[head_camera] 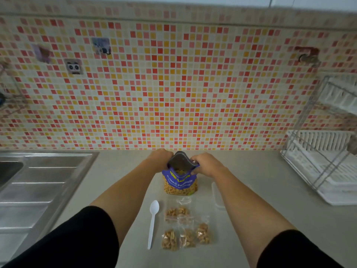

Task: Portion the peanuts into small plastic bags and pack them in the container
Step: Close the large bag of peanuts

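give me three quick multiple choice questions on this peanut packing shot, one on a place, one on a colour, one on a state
1. Where does the spoon lie?
A) in a cup
B) left of the small peanut bags
C) on a plate

2. What colour is the top of the peanut pouch?
A) purple
B) green
C) red

3. How does the peanut pouch stand?
A) sealed flat
B) tipped on its side
C) upright, mouth open

Key:
1 B, the spoon lies flat just left of the filled bags.
2 A, a purple band sits above the peanut print.
3 C, the left hand and right hand grip its open mouth.
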The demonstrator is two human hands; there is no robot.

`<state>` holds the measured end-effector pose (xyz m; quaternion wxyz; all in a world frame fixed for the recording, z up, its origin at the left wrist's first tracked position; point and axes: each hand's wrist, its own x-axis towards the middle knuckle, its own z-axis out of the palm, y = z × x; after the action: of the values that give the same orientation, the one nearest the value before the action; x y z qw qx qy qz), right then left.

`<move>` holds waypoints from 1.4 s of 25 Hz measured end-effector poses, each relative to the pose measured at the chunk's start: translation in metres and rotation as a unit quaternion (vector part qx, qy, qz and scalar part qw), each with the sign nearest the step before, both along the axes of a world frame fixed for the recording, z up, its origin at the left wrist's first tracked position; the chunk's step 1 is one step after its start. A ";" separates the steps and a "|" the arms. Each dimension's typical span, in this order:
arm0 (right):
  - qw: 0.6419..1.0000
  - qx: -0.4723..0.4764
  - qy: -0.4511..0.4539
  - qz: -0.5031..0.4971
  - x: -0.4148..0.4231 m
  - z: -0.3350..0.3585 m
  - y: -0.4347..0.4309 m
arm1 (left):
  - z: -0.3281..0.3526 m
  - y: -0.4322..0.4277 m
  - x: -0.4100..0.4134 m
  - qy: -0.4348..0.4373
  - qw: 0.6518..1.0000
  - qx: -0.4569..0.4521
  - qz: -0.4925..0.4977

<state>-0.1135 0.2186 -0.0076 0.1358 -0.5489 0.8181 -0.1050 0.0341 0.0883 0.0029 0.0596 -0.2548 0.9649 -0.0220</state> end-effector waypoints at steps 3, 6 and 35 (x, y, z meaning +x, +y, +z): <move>0.999 0.001 0.046 -0.013 -0.003 -0.001 0.006 | -0.003 -0.004 0.008 0.003 1.000 -0.012 0.004; 0.996 -0.043 -0.010 -0.073 -0.009 -0.011 0.012 | -0.003 -0.009 0.017 0.009 1.000 0.012 0.027; 0.920 -0.214 -0.260 -0.199 -0.025 -0.046 0.013 | -0.025 0.030 -0.068 0.142 0.983 0.114 -0.008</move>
<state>-0.1384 0.2314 -0.0536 0.1987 -0.3443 0.8044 -0.4415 -0.0340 0.1186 -0.0225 -0.0492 -0.2389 0.9618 0.1244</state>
